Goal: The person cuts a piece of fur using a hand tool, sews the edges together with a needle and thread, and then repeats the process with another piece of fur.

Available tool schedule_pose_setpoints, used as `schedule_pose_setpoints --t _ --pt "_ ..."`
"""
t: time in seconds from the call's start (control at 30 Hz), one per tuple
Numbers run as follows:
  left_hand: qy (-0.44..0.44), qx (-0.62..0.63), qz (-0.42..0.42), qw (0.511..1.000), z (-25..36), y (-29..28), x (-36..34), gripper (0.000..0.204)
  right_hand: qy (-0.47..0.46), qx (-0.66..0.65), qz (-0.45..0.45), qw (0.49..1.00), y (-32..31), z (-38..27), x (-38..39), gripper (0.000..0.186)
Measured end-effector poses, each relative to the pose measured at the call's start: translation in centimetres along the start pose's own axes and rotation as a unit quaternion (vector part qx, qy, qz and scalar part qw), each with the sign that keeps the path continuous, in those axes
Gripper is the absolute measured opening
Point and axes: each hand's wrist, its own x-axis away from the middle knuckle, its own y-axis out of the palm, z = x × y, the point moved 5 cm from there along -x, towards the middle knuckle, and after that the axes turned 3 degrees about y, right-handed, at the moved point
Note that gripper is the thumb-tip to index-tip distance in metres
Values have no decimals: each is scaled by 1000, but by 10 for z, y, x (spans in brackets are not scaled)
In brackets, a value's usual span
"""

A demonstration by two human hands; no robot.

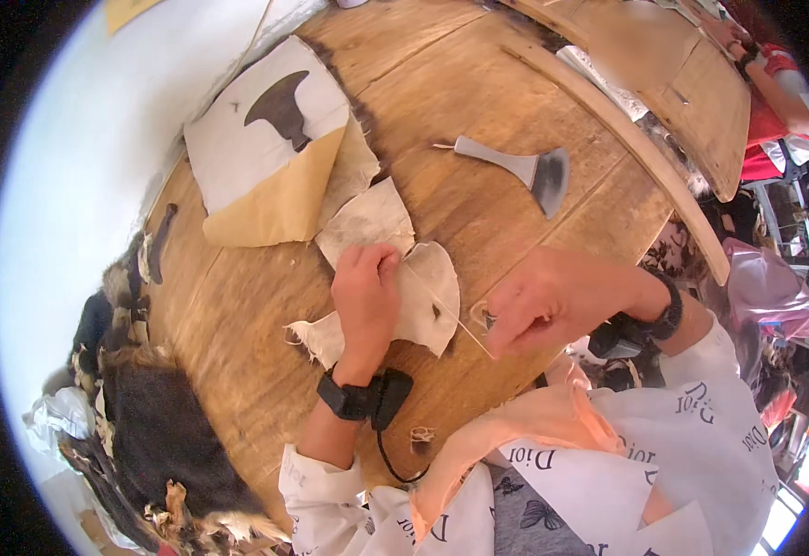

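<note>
On the wooden table, pale cream pieces of hide [430, 296] lie together, one with a ragged lower left edge and a small slit. My left hand [367, 292] is closed on them at the seam between two pieces, fingertips curled and partly hidden. A thin pale thread [446, 306] runs from the hide to my right hand [553, 301], which is closed and blurred by motion, off to the right. Whether a needle is in its fingers cannot be made out. Something ring-like shows on one of its fingers.
A curved-blade knife [525, 171] lies beyond my hands. Another dark blade [284, 109] rests on white paper [228, 153] with a folded tan underside. Dark fur pelts [172, 435] hang at the left edge; a wooden strip [627, 139] lies far right. Another person's arm [784, 97] shows behind.
</note>
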Motion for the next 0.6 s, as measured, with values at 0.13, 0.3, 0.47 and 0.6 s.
schedule_pose_setpoints --t 0.13,0.3,0.47,0.6 --pt "-62 117 30 991 3 -13 1 11 -25 65 21 997 7 5 -19 4" --pt "98 122 -69 985 31 -17 21 13 111 82 223 965 -5 63 -37 5" --pt "-40 72 0 997 15 -17 3 9 98 223 154 958 13 65 -27 8" --pt "-16 71 -6 997 9 -2 0 7 126 259 188 939 -7 47 6 9"
